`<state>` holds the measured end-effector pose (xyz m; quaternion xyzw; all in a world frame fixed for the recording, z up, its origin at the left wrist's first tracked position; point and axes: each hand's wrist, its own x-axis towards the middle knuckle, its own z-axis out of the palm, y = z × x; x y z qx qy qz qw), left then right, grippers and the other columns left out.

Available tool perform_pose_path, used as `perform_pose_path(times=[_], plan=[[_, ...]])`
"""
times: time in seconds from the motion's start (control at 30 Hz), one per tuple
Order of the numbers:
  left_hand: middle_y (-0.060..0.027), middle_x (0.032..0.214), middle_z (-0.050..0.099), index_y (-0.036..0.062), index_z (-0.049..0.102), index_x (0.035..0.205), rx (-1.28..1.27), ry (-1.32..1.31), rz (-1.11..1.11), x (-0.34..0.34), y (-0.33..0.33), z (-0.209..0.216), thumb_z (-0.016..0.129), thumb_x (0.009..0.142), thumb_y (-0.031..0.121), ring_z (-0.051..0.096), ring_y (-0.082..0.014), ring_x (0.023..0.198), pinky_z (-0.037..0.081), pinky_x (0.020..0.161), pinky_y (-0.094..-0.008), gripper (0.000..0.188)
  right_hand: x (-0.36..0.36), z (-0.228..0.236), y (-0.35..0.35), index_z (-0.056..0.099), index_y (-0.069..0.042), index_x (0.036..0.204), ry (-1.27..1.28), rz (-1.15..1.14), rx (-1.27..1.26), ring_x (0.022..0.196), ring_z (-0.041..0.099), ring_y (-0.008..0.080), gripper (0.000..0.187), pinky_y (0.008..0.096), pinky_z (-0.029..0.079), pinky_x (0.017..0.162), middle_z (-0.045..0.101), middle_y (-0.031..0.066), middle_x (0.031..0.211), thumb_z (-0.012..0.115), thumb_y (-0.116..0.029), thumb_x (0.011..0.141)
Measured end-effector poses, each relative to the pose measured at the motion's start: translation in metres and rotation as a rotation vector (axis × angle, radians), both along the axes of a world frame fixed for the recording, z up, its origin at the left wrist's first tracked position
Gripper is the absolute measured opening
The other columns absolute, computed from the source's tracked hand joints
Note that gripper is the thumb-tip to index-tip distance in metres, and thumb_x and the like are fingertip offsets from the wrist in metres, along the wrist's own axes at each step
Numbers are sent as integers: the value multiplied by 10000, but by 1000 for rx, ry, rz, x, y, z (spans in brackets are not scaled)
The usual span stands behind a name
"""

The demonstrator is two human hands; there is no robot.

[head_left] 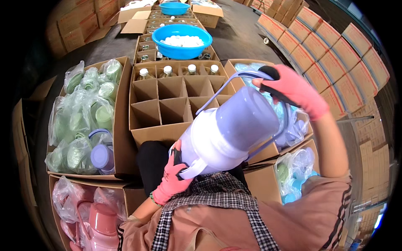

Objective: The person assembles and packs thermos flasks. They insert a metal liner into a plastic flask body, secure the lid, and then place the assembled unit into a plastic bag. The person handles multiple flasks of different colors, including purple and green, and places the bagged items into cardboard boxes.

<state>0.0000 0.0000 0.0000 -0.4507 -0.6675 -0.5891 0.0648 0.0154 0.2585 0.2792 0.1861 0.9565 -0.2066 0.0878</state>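
Observation:
A lilac vacuum flask (247, 119) with a white collar lies tilted across my lap, its cup-shaped top toward the upper right. My left hand (171, 178), in a pink glove with black finger parts, is closed round the flask's side near its lower end, by the pale side handle (194, 168). My right hand (298, 90), gloved alike, is raised above the flask and closed on its lilac carrying handle (247, 74). Past the flask stands a divided carton (155, 133); its far row holds several white-capped bottles (167, 71), and several nearer compartments are bare.
Green flasks in plastic bags (79, 115) fill a carton at left; pink flasks (103, 219) are below it. Bagged blue and lilac flasks (295, 134) stand in cartons at right. A blue basin (182, 52) of white caps sits beyond. Stacked cartons (335, 58) line the right.

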Motion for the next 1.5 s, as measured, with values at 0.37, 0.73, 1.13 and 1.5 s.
perform_pose_path(times=[0.37,0.73,1.13,1.5], plan=[[-339,1268,265,-16,548,624,-176,-42,-56,-13,19,21,700,626,83,338,-428,1167,341,912,-363,181,53,-93,47,271,-32,1302,558,116,-958,1212,297,187,560,295,242,980,295,121,1326,396,-377,880],[-344,1266,261,-5,561,729,-231,-63,-42,-9,42,20,698,625,79,309,-434,1183,318,929,-380,191,57,-69,21,299,-47,1279,481,559,154,1197,269,401,909,442,218,982,263,227,1304,694,-477,582],[-317,1303,218,-11,581,668,-277,-47,-18,-14,50,21,678,606,66,281,-434,1196,288,951,-396,139,22,-75,33,301,-42,1270,376,489,13,1174,318,324,791,392,227,981,340,164,1270,667,-399,667],[-303,1316,210,13,507,676,-201,-25,-73,-20,46,6,604,550,33,202,-501,1186,216,963,-495,161,-13,-44,21,468,6,1028,-199,64,66,760,592,246,581,307,456,660,581,183,775,427,-529,804]])
